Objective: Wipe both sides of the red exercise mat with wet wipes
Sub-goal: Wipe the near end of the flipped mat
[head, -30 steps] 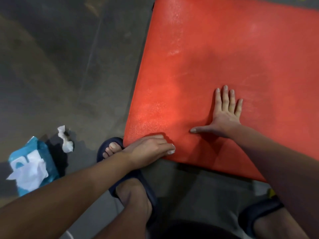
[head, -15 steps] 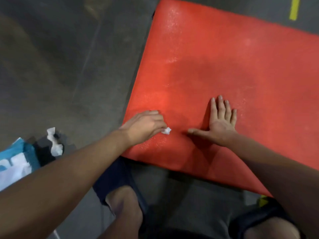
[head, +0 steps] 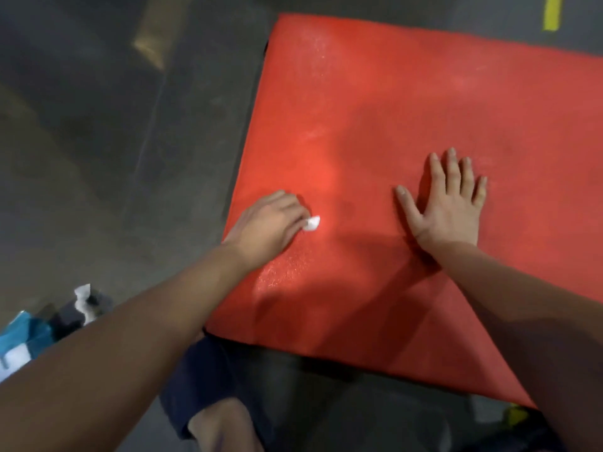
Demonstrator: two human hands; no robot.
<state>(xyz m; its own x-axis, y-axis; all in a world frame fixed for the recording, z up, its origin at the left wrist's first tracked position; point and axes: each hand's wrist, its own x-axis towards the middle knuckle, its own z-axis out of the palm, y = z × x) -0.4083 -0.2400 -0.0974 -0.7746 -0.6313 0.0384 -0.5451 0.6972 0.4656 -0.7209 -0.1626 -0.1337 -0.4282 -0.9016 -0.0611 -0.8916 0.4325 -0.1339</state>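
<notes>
The red exercise mat (head: 408, 102) lies flat on the dark floor and fills the right half of the view. My left hand (head: 267, 223) is on the mat near its left edge, fingers curled round a small white wet wipe (head: 311, 222) whose corner sticks out past my fingertips. My right hand (head: 447, 203) lies palm down on the mat to the right, fingers straight and spread. A damp, glistening patch shows on the mat just below my left hand.
A blue wet wipe pack (head: 23, 337) lies on the floor at the lower left, with a crumpled used wipe (head: 83, 298) beside it. My feet in dark sandals (head: 199, 380) stand at the mat's near edge. A yellow floor stripe (head: 551, 11) is at the top right.
My left hand has slid with the wipe from the mat's near left corner up along the left side. My right hand has stayed pressed flat on the mat.
</notes>
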